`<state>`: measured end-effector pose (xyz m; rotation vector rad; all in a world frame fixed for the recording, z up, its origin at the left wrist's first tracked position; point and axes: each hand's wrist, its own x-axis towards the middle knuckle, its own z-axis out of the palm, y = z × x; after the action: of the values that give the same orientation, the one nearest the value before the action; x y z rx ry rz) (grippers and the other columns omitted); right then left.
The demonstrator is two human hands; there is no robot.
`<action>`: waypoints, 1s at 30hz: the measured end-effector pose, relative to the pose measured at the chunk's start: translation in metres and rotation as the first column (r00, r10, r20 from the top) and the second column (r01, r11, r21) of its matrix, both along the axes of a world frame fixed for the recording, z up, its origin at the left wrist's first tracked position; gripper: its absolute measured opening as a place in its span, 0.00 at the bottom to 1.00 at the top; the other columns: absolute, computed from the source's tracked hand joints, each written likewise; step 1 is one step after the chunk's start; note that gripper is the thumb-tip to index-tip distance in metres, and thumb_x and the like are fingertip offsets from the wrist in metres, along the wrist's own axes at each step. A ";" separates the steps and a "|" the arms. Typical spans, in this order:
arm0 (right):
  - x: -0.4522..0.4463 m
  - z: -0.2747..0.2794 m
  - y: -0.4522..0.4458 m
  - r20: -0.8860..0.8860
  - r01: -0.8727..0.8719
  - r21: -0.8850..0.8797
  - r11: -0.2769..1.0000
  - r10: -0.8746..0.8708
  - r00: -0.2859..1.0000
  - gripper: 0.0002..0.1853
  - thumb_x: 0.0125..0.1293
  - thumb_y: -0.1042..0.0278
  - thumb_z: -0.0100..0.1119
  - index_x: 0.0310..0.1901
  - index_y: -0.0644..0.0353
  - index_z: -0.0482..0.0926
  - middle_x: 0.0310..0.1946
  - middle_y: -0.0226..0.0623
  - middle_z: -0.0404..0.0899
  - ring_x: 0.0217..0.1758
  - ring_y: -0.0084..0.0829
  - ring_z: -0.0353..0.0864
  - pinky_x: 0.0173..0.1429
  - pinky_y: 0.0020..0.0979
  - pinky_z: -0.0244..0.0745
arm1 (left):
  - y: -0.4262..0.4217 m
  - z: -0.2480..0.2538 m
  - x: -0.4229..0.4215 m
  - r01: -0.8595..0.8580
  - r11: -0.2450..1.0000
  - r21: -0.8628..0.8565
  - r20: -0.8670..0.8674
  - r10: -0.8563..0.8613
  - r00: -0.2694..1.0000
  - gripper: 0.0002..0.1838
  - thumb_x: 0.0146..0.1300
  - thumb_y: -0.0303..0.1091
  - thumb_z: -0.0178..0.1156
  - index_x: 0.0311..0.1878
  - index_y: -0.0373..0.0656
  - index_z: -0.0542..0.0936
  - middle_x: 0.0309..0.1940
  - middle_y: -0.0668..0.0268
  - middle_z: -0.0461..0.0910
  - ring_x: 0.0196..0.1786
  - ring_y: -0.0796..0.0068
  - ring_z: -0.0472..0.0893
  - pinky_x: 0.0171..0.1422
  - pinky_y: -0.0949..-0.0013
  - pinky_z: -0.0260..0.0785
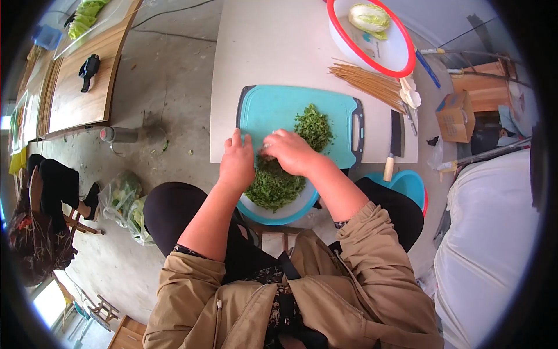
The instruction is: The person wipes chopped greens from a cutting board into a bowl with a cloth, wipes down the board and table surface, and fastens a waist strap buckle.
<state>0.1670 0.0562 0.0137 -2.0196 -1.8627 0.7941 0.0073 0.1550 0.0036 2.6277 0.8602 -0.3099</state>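
The person's right hand (288, 152) is half curled at the near edge of the turquoise rectangular plastic cutting board (273, 107) with dark grey ends; whether it pinches any greens I cannot tell. The left hand (237, 160) lies over the near left corner, fingers extended and slightly parted, thumb grip hidden. Finely chopped dark green leaves sit in 2 heaps: the board heap (313, 129), right of the right hand, and the basin heap (274, 189), in the round white basin with a turquoise rim (266, 220) just below. To work cleanly here, I would steady the corner, keep the cupped fingers low and draw small amounts over the basin's middle. On the beige bench (261, 46) I count 1 board, 1 dark-bladed knife with a pale wooden handle (396, 134) and 1 red-rimmed white basin (401, 65) holding 1 pale napa cabbage (369, 18); the thin brown sticks (367, 82) are too many to count.
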 end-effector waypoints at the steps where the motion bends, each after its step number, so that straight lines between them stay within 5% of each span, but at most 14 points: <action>1: -0.002 0.007 -0.004 0.011 -0.056 -0.026 0.998 0.056 0.998 0.11 0.61 0.70 0.56 0.43 0.51 0.86 0.45 0.34 0.81 0.53 0.40 0.75 0.57 0.37 0.73 | 0.000 0.002 -0.001 -0.008 1.000 -0.012 0.001 0.008 1.000 0.38 0.50 0.21 0.64 0.68 0.33 0.65 0.70 0.45 0.57 0.65 0.47 0.68 0.61 0.63 0.75; 10: 0.046 0.014 0.018 -0.213 0.080 0.171 0.982 -0.042 0.976 0.19 0.61 0.80 0.48 0.46 0.51 0.86 0.46 0.37 0.82 0.51 0.46 0.76 0.58 0.41 0.73 | 0.000 0.003 0.000 -0.001 1.000 -0.013 0.021 0.001 1.000 0.37 0.51 0.21 0.62 0.67 0.32 0.66 0.69 0.45 0.59 0.64 0.48 0.68 0.62 0.63 0.73; 13: 0.046 -0.033 0.037 -0.008 0.208 0.411 0.888 -0.224 0.975 0.18 0.62 0.77 0.49 0.48 0.51 0.85 0.49 0.36 0.81 0.53 0.45 0.76 0.59 0.42 0.72 | 0.003 0.005 0.002 -0.003 1.000 -0.024 0.016 0.004 1.000 0.34 0.52 0.21 0.61 0.66 0.31 0.67 0.68 0.45 0.61 0.64 0.48 0.69 0.64 0.61 0.70; 16: 0.006 -0.034 0.032 0.223 0.171 0.435 0.884 -0.290 0.931 0.16 0.64 0.73 0.52 0.50 0.50 0.84 0.54 0.34 0.79 0.56 0.44 0.75 0.58 0.42 0.73 | 0.007 -0.002 -0.001 -0.019 0.999 -0.040 0.068 0.022 0.997 0.32 0.53 0.21 0.59 0.64 0.30 0.69 0.68 0.44 0.62 0.63 0.47 0.70 0.66 0.59 0.69; 18: -0.006 -0.038 0.022 0.199 0.133 0.425 0.895 -0.236 0.951 0.14 0.64 0.68 0.54 0.49 0.50 0.83 0.55 0.32 0.77 0.58 0.42 0.74 0.57 0.43 0.73 | 0.009 -0.006 -0.003 -0.032 0.998 -0.054 0.117 0.038 0.992 0.31 0.53 0.20 0.58 0.64 0.29 0.69 0.68 0.43 0.62 0.63 0.46 0.70 0.66 0.59 0.68; 20: -0.021 -0.029 0.005 0.124 0.086 0.268 0.960 -0.123 0.985 0.14 0.67 0.67 0.55 0.53 0.51 0.80 0.56 0.39 0.76 0.61 0.50 0.72 0.64 0.47 0.68 | 0.009 -0.006 -0.003 -0.041 0.996 -0.085 0.138 0.053 0.989 0.31 0.53 0.21 0.59 0.64 0.27 0.69 0.67 0.44 0.63 0.63 0.45 0.70 0.66 0.58 0.68; 21: -0.029 -0.020 0.000 -0.038 0.238 0.100 0.966 -0.235 0.971 0.11 0.71 0.61 0.53 0.50 0.52 0.80 0.53 0.40 0.77 0.60 0.48 0.73 0.62 0.46 0.69 | 0.009 -0.006 -0.002 -0.035 0.996 -0.087 0.142 0.047 0.989 0.31 0.53 0.21 0.59 0.64 0.27 0.69 0.67 0.44 0.63 0.63 0.45 0.70 0.66 0.58 0.68; 24: -0.039 -0.012 -0.021 0.042 0.071 0.239 0.969 -0.083 0.996 0.11 0.69 0.61 0.52 0.47 0.52 0.80 0.50 0.35 0.77 0.54 0.44 0.76 0.56 0.46 0.73 | 0.007 -0.001 0.000 -0.063 0.992 -0.111 0.132 0.078 0.988 0.32 0.53 0.21 0.59 0.64 0.26 0.67 0.67 0.45 0.63 0.63 0.45 0.70 0.66 0.57 0.68; 25: -0.037 -0.004 -0.023 -0.011 0.086 -0.038 0.996 -0.087 0.996 0.09 0.68 0.64 0.52 0.43 0.53 0.82 0.46 0.34 0.79 0.52 0.43 0.77 0.56 0.44 0.73 | 0.006 0.000 0.001 -0.068 0.993 -0.099 0.097 0.078 0.992 0.33 0.53 0.22 0.60 0.65 0.26 0.67 0.68 0.46 0.63 0.64 0.46 0.69 0.66 0.59 0.69; 28: -0.021 0.004 -0.031 -0.059 -0.132 0.076 0.988 0.136 0.989 0.09 0.65 0.68 0.53 0.38 0.54 0.84 0.43 0.34 0.81 0.52 0.43 0.77 0.55 0.42 0.74 | 0.003 0.010 0.004 0.009 1.000 -0.014 -0.009 -0.009 1.000 0.36 0.54 0.26 0.63 0.67 0.28 0.65 0.69 0.47 0.61 0.66 0.50 0.67 0.65 0.62 0.71; 30: -0.002 0.011 -0.025 -0.209 0.039 0.222 0.974 0.008 0.978 0.09 0.60 0.71 0.54 0.35 0.54 0.86 0.42 0.34 0.83 0.50 0.44 0.77 0.54 0.41 0.74 | 0.000 0.011 0.002 0.094 0.994 0.053 -0.090 -0.089 0.992 0.38 0.54 0.29 0.66 0.68 0.28 0.64 0.70 0.48 0.59 0.66 0.52 0.66 0.64 0.64 0.71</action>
<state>0.1653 0.0317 0.0245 -1.7391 -1.7308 0.7227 0.0092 0.1551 0.0142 2.7299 0.7876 -0.4330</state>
